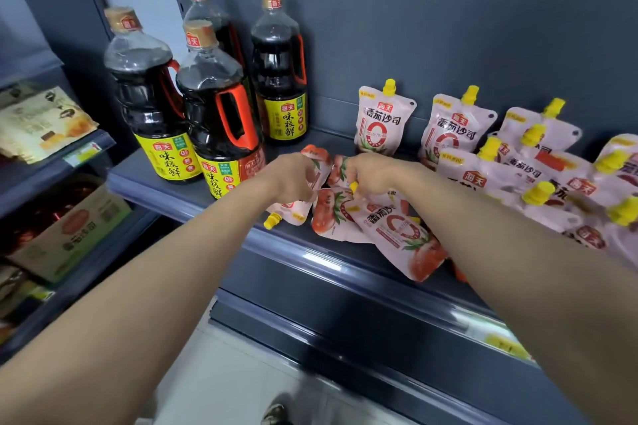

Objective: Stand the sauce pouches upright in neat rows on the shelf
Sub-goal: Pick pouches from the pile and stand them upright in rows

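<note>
White and red tomato sauce pouches with yellow caps lie on a dark shelf. My left hand grips a pouch that lies with its yellow cap toward the shelf's front edge. My right hand is closed on another pouch near its yellow cap. Two more pouches lie flat below my hands: one showing tomatoes, one face up over the front edge. Two pouches stand upright against the back wall, one in the middle and one to its right. Several others lean in a loose pile at the right.
Several large soy sauce bottles with orange handles stand on the shelf's left part, close to my left hand. A neighbouring shelf unit at the left holds a cardboard box and packets. A lower shelf edge juts out beneath.
</note>
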`<state>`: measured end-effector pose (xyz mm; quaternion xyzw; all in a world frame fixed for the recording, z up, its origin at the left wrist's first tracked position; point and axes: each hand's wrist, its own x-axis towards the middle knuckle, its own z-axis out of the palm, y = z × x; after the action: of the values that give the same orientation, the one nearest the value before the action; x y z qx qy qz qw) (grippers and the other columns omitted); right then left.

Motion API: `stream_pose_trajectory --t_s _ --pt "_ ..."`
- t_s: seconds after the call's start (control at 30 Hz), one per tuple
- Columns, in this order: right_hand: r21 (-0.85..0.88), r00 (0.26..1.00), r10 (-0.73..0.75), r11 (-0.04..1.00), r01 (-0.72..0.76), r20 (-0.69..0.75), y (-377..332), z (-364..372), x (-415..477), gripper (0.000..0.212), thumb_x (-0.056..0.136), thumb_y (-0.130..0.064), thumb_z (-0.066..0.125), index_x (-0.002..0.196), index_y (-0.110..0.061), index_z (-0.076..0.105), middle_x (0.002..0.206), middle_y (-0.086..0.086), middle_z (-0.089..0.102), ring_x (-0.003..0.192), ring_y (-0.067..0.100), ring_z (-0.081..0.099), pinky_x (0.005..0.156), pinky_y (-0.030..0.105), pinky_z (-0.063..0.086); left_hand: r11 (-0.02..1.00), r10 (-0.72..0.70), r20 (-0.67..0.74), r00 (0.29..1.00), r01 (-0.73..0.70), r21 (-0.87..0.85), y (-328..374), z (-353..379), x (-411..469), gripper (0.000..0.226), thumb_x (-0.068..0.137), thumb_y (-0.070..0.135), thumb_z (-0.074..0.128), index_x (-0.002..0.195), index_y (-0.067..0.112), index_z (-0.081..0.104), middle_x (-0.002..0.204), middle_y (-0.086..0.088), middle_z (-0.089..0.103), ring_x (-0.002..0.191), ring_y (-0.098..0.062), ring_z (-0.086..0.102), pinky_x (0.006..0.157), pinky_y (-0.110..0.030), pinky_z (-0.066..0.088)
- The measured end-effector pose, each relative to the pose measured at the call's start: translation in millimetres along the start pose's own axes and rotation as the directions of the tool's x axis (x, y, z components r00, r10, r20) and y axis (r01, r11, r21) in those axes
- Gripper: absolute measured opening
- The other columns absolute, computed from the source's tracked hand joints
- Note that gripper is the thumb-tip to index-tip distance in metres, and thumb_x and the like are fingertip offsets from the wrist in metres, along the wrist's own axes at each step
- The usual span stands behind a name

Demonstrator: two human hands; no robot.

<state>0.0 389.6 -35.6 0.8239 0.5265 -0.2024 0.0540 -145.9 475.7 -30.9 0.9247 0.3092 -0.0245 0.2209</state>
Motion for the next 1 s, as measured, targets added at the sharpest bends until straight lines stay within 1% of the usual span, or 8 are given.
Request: stream_pose_trajectory --t_s 0.3,0.47,0.57,0.67,0.77,0.83,0.93,1.0 --pt "0.145 0.994 0.105 0.984 -0.099 -0.035 -1 -29 -11 0.032 0.09 -0.008 0.056 0.12 -0.001 0.063 0.12 0.017 0.065 0.112 0.033 0.062 0.086 0.032 0.049 0.996 0.08 0.042 0.996 -0.081 0.024 -5 -1 17 0.034 0.081 0.01 0.066 0.114 0.011 0.066 0.118 -0.01 0.062 0.1 -0.025 0.059 0.076 -0.029 0.048" --pt "0.069 0.969 0.153 0.987 -0.143 -0.191 6 -65 -31 0.029 0.09 -0.004 0.052 0.116 0.004 0.064 0.118 0.021 0.064 0.112 0.037 0.06 0.091 0.037 0.05 0.988 0.147 0.039 0.988 -0.148 0.032 5 -8 32 0.034 0.08 0.007 0.063 0.113 0.01 0.067 0.119 -0.009 0.064 0.106 -0.025 0.06 0.088 -0.031 0.051" --pt "0.051 0.939 0.203 0.979 -0.197 -0.279 11 -76 -43 0.03 0.087 0.004 0.048 0.111 0.007 0.067 0.112 0.026 0.065 0.105 0.041 0.061 0.088 0.042 0.053 0.98 0.188 0.055 0.981 -0.191 0.05 13 -8 41 0.025 0.079 0.012 0.066 0.104 0.012 0.07 0.112 -0.007 0.066 0.094 -0.022 0.06 0.077 -0.027 0.048" --pt "0.051 0.884 0.274 0.96 -0.275 -0.38 15 -85 -53 0.02 0.089 0.004 0.044 0.082 0.003 0.063 0.078 0.015 0.055 0.069 0.03 0.052 0.061 0.034 0.042 0.974 0.214 0.1 0.972 -0.22 0.053 24 -4 49 0.028 0.079 0.015 0.07 0.107 0.013 0.068 0.114 -0.004 0.065 0.097 -0.021 0.06 0.084 -0.028 0.049" --pt "0.133 0.804 0.351 0.935 -0.329 -0.48 22 -94 -59 0.031 0.085 0.006 0.042 0.057 -0.009 0.042 0.062 0.007 0.044 0.066 0.029 0.047 0.059 0.031 0.038 0.964 0.241 0.163 0.957 -0.255 0.07 35 4 56 0.026 0.079 0.013 0.07 0.105 0.012 0.067 0.108 -0.003 0.063 0.094 -0.019 0.057 0.082 -0.029 0.047" --pt "0.188 0.75 0.382 0.923 -0.334 -0.54 24 -98 -66 0.027 0.082 0.009 0.041 0.06 -0.007 0.045 0.067 0.009 0.047 0.071 0.032 0.05 0.062 0.032 0.043 0.949 0.263 0.219 0.94 -0.293 0.119 42 12 60 0.013 0.079 0.014 0.069 0.089 0.012 0.06 0.095 -0.004 0.059 0.086 -0.019 0.054 0.08 -0.031 0.047" --pt "0.241 0.692 0.403 0.915 -0.324 -0.599 26 -100 -70 0.024 0.085 0.006 0.043 0.096 0.003 0.064 0.099 0.017 0.064 0.09 0.037 0.062 0.077 0.039 0.055 0.922 0.285 0.281 0.916 -0.343 0.182 53 23 64 0.014 0.08 0.019 0.067 0.08 0.016 0.053 0.087 -0.001 0.056 0.082 -0.019 0.057 0.079 -0.033 0.05" --pt "0.267 0.667 0.426 0.904 -0.333 -0.612 26 -99 -69 0.027 0.088 0.003 0.045 0.108 0.002 0.064 0.11 0.019 0.065 0.098 0.036 0.064 0.082 0.039 0.055 0.906 0.31 0.329 0.892 -0.382 0.183 60 30 65 0.02 0.08 0.021 0.066 0.069 0.015 0.051 0.075 0.002 0.054 0.071 -0.015 0.054 0.061 -0.025 0.045"
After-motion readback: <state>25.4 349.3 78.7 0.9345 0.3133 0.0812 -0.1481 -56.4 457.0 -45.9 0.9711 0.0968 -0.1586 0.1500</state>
